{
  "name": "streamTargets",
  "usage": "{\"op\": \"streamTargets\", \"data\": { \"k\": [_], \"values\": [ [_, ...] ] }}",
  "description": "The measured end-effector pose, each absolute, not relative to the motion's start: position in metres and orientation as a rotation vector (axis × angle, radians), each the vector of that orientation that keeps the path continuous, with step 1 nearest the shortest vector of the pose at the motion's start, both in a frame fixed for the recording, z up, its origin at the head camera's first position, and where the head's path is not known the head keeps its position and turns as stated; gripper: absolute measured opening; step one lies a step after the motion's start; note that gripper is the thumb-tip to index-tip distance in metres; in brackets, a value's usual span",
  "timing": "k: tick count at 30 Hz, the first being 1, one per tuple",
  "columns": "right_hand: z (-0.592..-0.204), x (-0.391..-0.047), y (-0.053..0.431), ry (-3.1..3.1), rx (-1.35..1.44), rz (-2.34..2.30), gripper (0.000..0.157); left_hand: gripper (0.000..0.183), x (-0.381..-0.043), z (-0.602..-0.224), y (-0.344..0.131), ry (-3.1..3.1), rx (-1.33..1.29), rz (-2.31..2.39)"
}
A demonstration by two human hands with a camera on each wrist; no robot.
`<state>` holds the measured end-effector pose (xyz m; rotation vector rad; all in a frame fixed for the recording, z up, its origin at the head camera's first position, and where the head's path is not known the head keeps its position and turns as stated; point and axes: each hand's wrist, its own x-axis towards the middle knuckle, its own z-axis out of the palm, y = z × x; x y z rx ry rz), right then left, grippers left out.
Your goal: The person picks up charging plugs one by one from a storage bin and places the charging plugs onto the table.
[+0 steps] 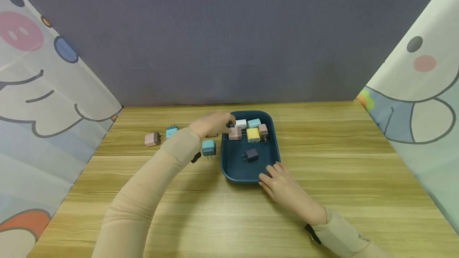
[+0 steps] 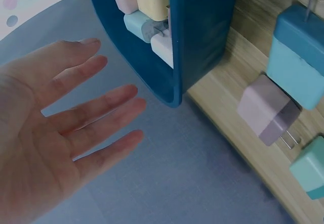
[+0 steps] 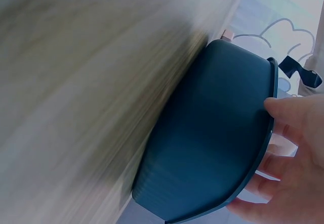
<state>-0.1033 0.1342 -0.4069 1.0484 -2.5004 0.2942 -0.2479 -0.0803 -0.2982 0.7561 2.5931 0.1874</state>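
Note:
A dark blue tray (image 1: 236, 175) holds several small plug chargers: a white one (image 1: 241, 124), a light blue one (image 1: 254, 123), a yellow one (image 1: 253, 135), a dark one (image 1: 251, 155) and two pink ones. My left hand (image 1: 214, 124) is over the tray's far left edge, near a pink charger (image 1: 235, 133). In the left wrist view its fingers (image 2: 109, 105) are spread, with nothing between them. At the near right corner, my right hand (image 1: 285, 188) holds the rim. The right wrist view shows the thumb against the outer wall (image 3: 212, 128) and the fingers over the rim.
Left of the tray, a pink charger (image 1: 152, 139), a blue one (image 1: 171, 131) and a teal-and-blue one (image 1: 208, 147) lie on the wooden table (image 1: 340, 142). Another item is mostly hidden by the left forearm. A grey-blue panel (image 1: 229, 43) stands along the back.

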Motion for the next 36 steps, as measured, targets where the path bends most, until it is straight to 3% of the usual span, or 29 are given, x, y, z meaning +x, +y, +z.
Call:
{"op": "streamTargets", "data": {
  "k": [20, 36],
  "values": [
    [-0.406, -0.103, 0.134, -2.492, 1.06, 0.306, 0.011, 0.035, -0.272, -0.313, -0.05, 2.561, 0.806, 0.071],
    [-0.406, -0.103, 0.135, -2.488, 1.075, 0.301, 0.012, 0.033, -0.279, -0.319, -0.035, 2.53, 0.7, 0.043]
  ]
}}
